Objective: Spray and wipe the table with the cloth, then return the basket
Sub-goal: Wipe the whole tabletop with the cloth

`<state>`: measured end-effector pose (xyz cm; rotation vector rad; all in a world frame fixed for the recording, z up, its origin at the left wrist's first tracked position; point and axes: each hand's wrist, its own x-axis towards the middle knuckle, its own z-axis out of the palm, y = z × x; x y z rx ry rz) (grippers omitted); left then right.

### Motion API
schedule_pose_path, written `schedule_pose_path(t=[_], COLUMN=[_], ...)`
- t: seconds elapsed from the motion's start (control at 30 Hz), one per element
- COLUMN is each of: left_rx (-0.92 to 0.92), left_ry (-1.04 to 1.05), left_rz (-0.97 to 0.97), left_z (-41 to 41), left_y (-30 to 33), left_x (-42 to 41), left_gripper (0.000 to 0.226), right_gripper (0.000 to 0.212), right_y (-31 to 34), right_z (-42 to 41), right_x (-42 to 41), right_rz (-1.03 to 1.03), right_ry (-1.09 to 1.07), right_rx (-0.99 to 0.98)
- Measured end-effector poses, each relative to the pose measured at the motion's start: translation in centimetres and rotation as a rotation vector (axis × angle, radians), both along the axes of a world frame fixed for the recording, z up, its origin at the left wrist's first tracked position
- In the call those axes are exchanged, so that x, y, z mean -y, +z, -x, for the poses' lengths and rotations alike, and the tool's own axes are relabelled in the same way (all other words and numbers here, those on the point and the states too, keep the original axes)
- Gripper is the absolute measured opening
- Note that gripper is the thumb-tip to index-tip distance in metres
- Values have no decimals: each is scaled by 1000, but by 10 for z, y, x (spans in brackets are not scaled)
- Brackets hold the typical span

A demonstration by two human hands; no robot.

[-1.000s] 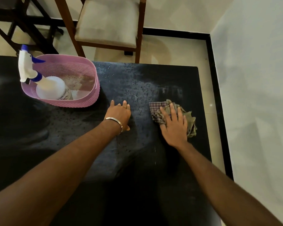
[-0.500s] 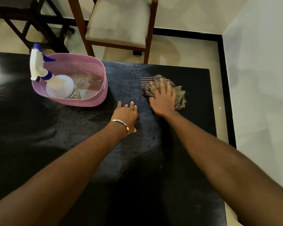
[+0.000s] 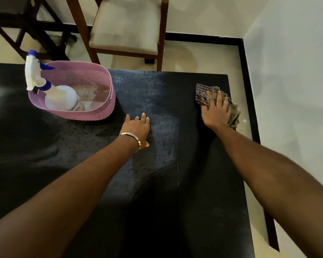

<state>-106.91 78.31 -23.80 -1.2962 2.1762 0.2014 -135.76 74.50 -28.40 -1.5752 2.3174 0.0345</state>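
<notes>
A: Fingers first, pls. Right hand?
B: Fingers (image 3: pixel 221 97) of right hand (image 3: pixel 215 113): laid out nearly straight, pressed flat on top of the cloth (image 3: pixel 203 94). Palm down, no curl round it. Left hand (image 3: pixel 136 130): flat on the table, fingers straight and close together, holds nothing. Metal bangle (image 3: pixel 131 137) at the wrist.

A: OK. Now stock, biggest down.
B: Item 1, table (image 3: pixel 175 202): black top, fills most of the view. Speckled w/ droplets in the middle, a paler smeared band between the two hands.
Item 2, chair (image 3: pixel 127 27): wood frame, beige seat pad, on the floor past the far table edge. A darker wood piece at far left, only partly in view.
Item 3, basket (image 3: pixel 78 114): pink, oval, woven-look plastic, on the table at the far left, just beside the left hand but apart from it.
Item 4, spray bottle (image 3: pixel 61 97): lies tilted inside the basket, white trigger head w/ blue nozzle and collar poking over the left rim.
Item 5, cloth: checked, crumpled, near the far right corner of the table, right by the right edge.

A: Any writing?
B: Label on the bottle, dark print, too small to read. No brand legible elsewhere.
</notes>
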Motion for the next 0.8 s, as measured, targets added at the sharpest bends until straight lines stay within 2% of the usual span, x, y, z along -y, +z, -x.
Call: schedule_pose_path(t=[0.13,0.2,0.53,0.7,0.8], left_rx=[-26,-32,-48,-76,-87], left_ry=[32,33,99,111,99], left_rz=[-12,-17,-53,-53,-28], left_z=[-1,-2,0,-1,2], left_y=[-1,-1,-9,-9,-7], left_x=[-3,-3,-3,-3,-1], left_gripper=[101,101,101,99,100], right_gripper=[63,64,65,62,63], right_y=[1,3,7,5,6], right_z=[-21,-49,-223,-206,-162], right_x=[4,16,82,99,115], right_rz=[-33,-47,-26,-18,14], right_ry=[-172,-173,509,686,567], right_rx=[-10,12,66,79,40])
